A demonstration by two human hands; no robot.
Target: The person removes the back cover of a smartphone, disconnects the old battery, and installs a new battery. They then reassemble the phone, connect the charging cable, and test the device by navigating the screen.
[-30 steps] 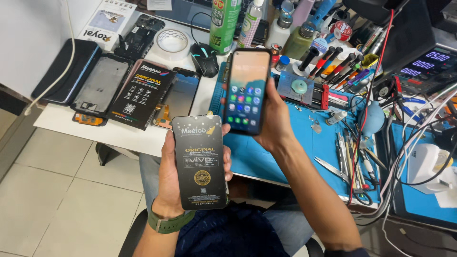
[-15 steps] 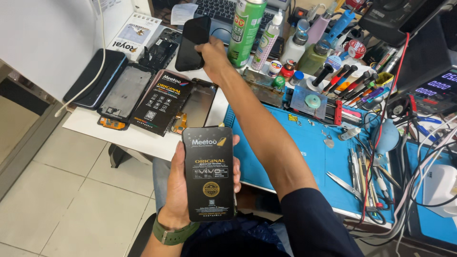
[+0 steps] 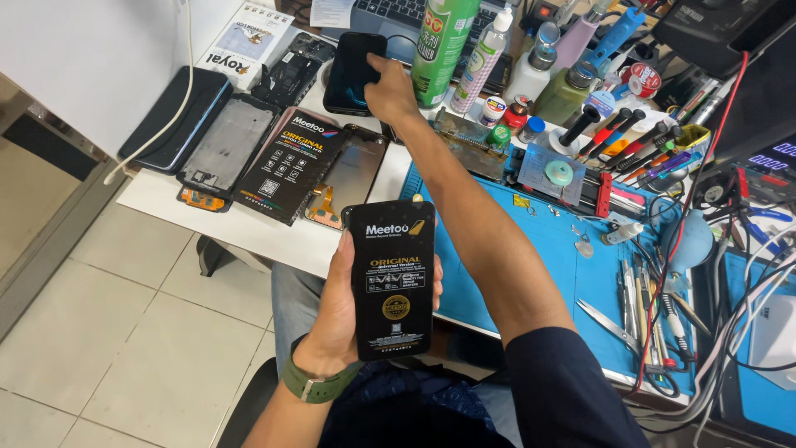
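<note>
My left hand (image 3: 336, 323), with a green watch strap (image 3: 311, 386) on the wrist, holds a flat black package with gold print (image 3: 391, 278) upright over my lap. My right arm reaches across the desk. My right hand (image 3: 394, 95) grips the right edge of a black phone (image 3: 350, 70) with a dark screen, low over the far part of the white table (image 3: 166, 195), with the index finger on top of the phone.
A second black package (image 3: 290, 170), opened phone frames (image 3: 224, 149) and a dark tablet (image 3: 170, 116) lie on the white table. A green spray can (image 3: 444, 46), bottles and screwdrivers (image 3: 630, 141) stand behind the blue mat (image 3: 555, 265). Scissors and tweezers (image 3: 630, 323) and cables crowd the right.
My right hand carried the phone from in front of me, its screen lit, out to the far side of the desk. The screen is now dark. My left hand kept the package nearly still.
</note>
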